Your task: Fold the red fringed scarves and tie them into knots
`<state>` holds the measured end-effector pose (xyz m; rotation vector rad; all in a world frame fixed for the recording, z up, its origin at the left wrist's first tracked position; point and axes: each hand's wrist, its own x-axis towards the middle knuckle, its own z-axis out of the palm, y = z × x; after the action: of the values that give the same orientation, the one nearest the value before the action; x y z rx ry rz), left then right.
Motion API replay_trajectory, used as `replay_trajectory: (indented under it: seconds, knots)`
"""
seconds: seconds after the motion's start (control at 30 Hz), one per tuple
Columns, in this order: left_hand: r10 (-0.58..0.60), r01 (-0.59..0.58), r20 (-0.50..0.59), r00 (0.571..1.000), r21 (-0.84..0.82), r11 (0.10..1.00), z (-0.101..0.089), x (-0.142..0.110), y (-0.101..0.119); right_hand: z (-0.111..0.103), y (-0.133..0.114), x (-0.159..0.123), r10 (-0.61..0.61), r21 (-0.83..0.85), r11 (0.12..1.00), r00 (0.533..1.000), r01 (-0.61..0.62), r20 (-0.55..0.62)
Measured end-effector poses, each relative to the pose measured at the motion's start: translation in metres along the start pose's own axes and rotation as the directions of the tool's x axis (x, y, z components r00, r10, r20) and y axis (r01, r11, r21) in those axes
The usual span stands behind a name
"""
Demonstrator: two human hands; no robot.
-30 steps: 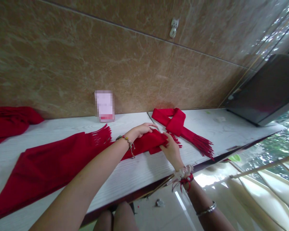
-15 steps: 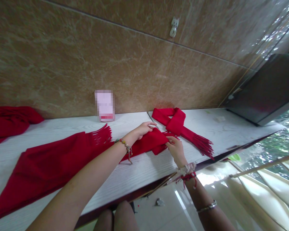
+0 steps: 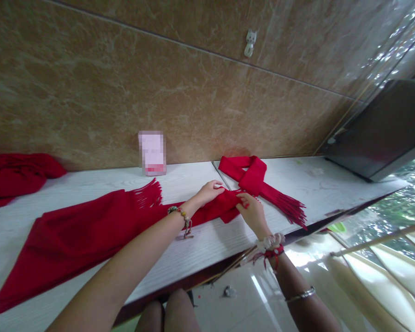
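A long red scarf (image 3: 90,230) with a fringed end lies across the white table, folded wide at the left and narrowing to a band at the right. On the upper edge of this band, my left hand (image 3: 209,192) holds the cloth with curled fingers. My right hand (image 3: 251,211) pinches the band's right end between thumb and fingers, close beside the left. Just past that end lies a second red scarf (image 3: 254,175), folded into a loop with its fringe pointing right. Part of the first scarf is hidden under my left forearm.
Bunched red cloth (image 3: 20,177) rests at the far left of the table. A pale pink box (image 3: 152,152), blurred out, stands against the brown marbled wall (image 3: 107,92). A large dark box-like object (image 3: 383,129) sits at the right end. The table's front edge (image 3: 200,279) runs before my knees.
My left hand has shifted slightly right and down, its fingers now more curled. The raised fold of scarf between my hands lies lower and flatter. My right hand stays almost in place.
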<state>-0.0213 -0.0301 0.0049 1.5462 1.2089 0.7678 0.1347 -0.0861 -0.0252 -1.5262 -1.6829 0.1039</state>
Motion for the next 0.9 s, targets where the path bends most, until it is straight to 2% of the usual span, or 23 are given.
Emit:
replay_trajectory:
  seconds: [0.1, 0.23, 0.47, 0.57, 0.73, 0.9]
  knots:
    - [-0.021, 0.02, 0.02, 1.0, 0.028, 0.999, -0.002, 0.004, -0.001, 0.0, -0.001, 0.0, -0.033, -0.046, 0.998, 0.999, 0.032, -0.026]
    - [-0.052, 0.047, 0.107, 0.993, 0.041, 0.998, -0.008, 0.015, -0.006, -0.001, -0.002, -0.006, -0.194, -0.15, 0.973, 0.976, 0.177, -0.104]
    - [-0.067, 0.061, 0.197, 0.978, 0.036, 0.997, -0.011, 0.022, 0.0, -0.005, 0.003, -0.011, -0.337, -0.197, 0.922, 0.942, 0.333, 0.013]
    - [-0.055, 0.047, 0.193, 0.98, 0.047, 0.998, -0.008, 0.02, 0.005, -0.007, 0.005, -0.012, -0.361, -0.209, 0.911, 0.932, 0.356, 0.018]
    - [-0.018, 0.008, 0.149, 0.989, 0.072, 0.997, -0.009, 0.013, 0.012, -0.005, 0.007, -0.007, -0.29, -0.185, 0.94, 0.957, 0.285, 0.0]
    - [0.075, -0.08, 0.101, 0.992, 0.047, 0.996, -0.015, 0.01, 0.032, -0.014, 0.003, 0.007, -0.344, -0.077, 0.936, 0.939, 0.345, 0.028]
